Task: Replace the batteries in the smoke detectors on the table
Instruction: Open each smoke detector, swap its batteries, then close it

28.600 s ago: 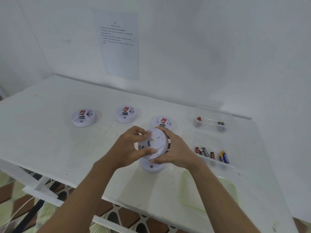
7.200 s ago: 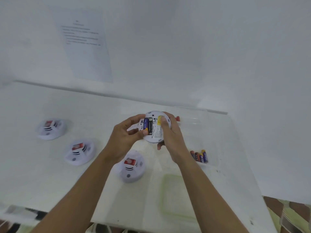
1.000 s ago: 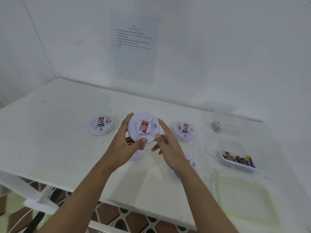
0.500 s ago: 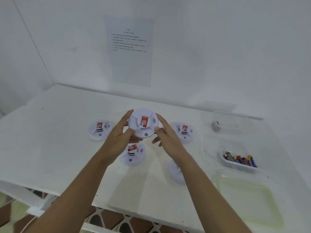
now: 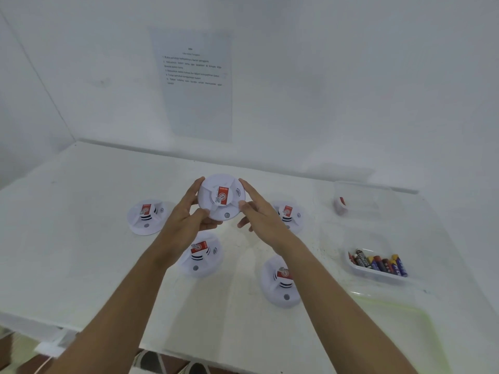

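Observation:
I hold a round white smoke detector (image 5: 221, 197) with a red label above the table, face toward me. My left hand (image 5: 189, 215) grips its left and lower edge. My right hand (image 5: 256, 211) touches its right edge with the fingers stretched out. Several more white detectors lie face up on the white table (image 5: 81, 252): one at the left (image 5: 145, 215), one under my left wrist (image 5: 201, 253), one behind my right hand (image 5: 289, 213), one beside my right forearm (image 5: 279, 282).
A clear tray (image 5: 376, 263) at the right holds several batteries. Behind it stands a clear box (image 5: 361, 199) with a red-tipped item inside. A green-rimmed lid (image 5: 391, 319) lies at the near right. A printed sheet (image 5: 193, 82) hangs on the wall.
Over the last second the held detector has stayed face up between both hands and risen slightly away from me. Much earlier it was turned back side up with batteries showing.

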Action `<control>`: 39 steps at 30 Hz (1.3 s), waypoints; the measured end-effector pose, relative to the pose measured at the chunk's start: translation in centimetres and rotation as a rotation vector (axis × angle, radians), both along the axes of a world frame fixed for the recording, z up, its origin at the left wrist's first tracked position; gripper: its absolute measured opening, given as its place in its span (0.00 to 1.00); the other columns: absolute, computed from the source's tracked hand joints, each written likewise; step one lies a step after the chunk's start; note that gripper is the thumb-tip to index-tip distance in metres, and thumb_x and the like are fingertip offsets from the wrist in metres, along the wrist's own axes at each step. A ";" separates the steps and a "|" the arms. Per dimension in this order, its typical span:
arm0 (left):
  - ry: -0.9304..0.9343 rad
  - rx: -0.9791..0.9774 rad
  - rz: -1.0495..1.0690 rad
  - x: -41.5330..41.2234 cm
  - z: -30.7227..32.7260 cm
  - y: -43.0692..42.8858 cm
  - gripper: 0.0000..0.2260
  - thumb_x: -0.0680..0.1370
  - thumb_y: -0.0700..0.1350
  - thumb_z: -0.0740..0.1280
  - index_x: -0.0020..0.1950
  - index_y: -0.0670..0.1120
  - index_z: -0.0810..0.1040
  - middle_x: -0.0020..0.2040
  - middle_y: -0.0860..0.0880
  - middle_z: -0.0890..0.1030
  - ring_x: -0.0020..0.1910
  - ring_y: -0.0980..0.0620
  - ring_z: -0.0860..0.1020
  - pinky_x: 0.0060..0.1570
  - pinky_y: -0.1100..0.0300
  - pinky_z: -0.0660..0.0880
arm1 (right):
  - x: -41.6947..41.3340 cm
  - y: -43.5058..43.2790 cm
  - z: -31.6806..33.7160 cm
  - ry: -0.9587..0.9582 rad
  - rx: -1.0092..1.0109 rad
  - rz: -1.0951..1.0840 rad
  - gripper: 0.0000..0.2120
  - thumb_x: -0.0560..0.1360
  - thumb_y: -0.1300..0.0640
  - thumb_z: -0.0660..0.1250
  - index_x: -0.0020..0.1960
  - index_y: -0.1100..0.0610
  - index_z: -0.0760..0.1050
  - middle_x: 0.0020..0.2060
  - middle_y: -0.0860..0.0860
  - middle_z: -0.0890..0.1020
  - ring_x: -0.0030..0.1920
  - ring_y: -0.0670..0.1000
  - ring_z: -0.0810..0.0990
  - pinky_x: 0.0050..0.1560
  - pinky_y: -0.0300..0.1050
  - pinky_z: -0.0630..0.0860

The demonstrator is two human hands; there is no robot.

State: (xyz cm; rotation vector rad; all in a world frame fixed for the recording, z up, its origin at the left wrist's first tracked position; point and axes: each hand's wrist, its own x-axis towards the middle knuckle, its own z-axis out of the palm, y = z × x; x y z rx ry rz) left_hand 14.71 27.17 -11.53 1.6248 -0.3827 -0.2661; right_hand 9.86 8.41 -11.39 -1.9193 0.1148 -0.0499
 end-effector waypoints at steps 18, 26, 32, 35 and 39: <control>0.036 0.141 0.113 3.1 -0.9 -2.1 0.23 0.82 0.39 0.58 0.74 0.59 0.66 0.60 0.51 0.78 0.55 0.47 0.81 0.52 0.53 0.80 | 3.4 -3.1 -1.1 0.088 -0.059 0.056 0.23 0.85 0.52 0.54 0.77 0.36 0.58 0.58 0.48 0.80 0.51 0.42 0.80 0.59 0.45 0.74; 0.020 0.104 0.168 3.9 -1.4 -1.7 0.22 0.81 0.40 0.60 0.71 0.62 0.70 0.71 0.53 0.71 0.60 0.47 0.79 0.57 0.50 0.79 | 4.4 -3.2 -1.5 0.089 -0.047 0.087 0.24 0.84 0.52 0.56 0.77 0.35 0.59 0.55 0.47 0.80 0.57 0.48 0.80 0.53 0.42 0.72; 0.021 0.092 0.185 4.4 -1.7 -1.6 0.22 0.81 0.40 0.60 0.69 0.65 0.71 0.72 0.52 0.70 0.61 0.47 0.79 0.54 0.55 0.81 | 4.8 -3.1 -1.5 0.082 -0.032 0.093 0.23 0.84 0.52 0.56 0.77 0.35 0.59 0.56 0.46 0.80 0.57 0.47 0.80 0.55 0.42 0.74; 0.021 0.092 0.190 4.4 -1.7 -1.7 0.22 0.81 0.39 0.60 0.71 0.61 0.70 0.71 0.53 0.71 0.61 0.47 0.79 0.51 0.59 0.81 | 4.9 -3.2 -1.6 0.082 -0.028 0.097 0.23 0.85 0.52 0.56 0.77 0.35 0.59 0.56 0.47 0.80 0.57 0.47 0.80 0.53 0.40 0.74; 0.021 0.079 0.186 4.4 -1.5 -1.8 0.22 0.81 0.38 0.59 0.72 0.58 0.70 0.71 0.53 0.71 0.62 0.47 0.78 0.52 0.57 0.81 | 5.0 -3.1 -1.6 0.080 -0.025 0.099 0.23 0.85 0.51 0.56 0.77 0.35 0.59 0.57 0.47 0.80 0.57 0.47 0.80 0.53 0.40 0.74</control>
